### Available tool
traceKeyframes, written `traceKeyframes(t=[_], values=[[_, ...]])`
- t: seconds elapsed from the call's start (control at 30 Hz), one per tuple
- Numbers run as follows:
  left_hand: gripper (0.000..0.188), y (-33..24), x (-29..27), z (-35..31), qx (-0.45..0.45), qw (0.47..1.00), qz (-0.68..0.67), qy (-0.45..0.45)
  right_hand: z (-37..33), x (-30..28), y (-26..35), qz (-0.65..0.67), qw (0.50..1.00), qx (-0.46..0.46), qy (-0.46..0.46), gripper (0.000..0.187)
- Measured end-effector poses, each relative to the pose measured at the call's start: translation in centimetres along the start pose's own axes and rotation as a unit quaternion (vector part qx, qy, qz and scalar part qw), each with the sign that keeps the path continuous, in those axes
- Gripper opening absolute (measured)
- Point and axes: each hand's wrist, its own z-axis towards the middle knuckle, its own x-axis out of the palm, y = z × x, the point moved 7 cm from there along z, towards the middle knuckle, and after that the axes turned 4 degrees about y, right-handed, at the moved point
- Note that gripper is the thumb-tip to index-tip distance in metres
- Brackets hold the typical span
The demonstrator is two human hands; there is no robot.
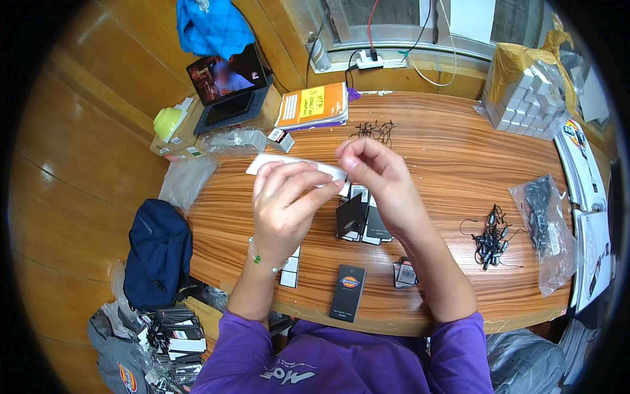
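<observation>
My left hand (pixel 283 207) is closed on a white paper strip (pixel 331 170), held level above the middle of the table. Close to the strip's right end, my right hand (pixel 387 180) pinches thumb and forefinger together. Whatever lies between those fingertips is too small to make out. Below the hands is a group of black hang tags (pixel 379 226), one tilted up and some with white labels. A single black tag (pixel 348 292) lies flat near the front edge. Small labelled tags (pixel 405 272) sit under my right forearm, and a white label strip (pixel 289 270) is beside my left wrist.
Black tag strings (pixel 492 240) lie in a tangle at right, with a plastic bag (pixel 541 230) of more beyond them. Another loose bunch (pixel 374 131) is at the back. White boxes (pixel 525 98) fill the far right corner. Notebooks (pixel 314 108) and a propped tablet (pixel 226 75) stand far left.
</observation>
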Motion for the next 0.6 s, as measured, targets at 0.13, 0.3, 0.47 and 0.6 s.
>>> traceKeyframes(t=[0.13,0.3,0.47,0.6], values=[[0.021,0.0,0.8,-0.9,-0.022,0.999,-0.040,-0.002,0.2,-2.4,1.1,0.081,0.990,-0.051,-0.102,0.013],[0.016,1.2,1.8,-2.4,-0.079,0.990,-0.120,-0.016,0.6,-2.2,1.6,0.224,0.973,-0.053,-0.035,0.010],[0.004,2.8,3.3,-3.3,-0.226,0.930,-0.289,0.029,0.7,-0.6,1.0,0.341,0.937,-0.019,0.069,0.010],[0.027,2.3,3.5,-2.9,-0.200,0.941,-0.270,0.026,0.3,0.6,0.6,0.418,0.901,0.023,0.114,0.010]])
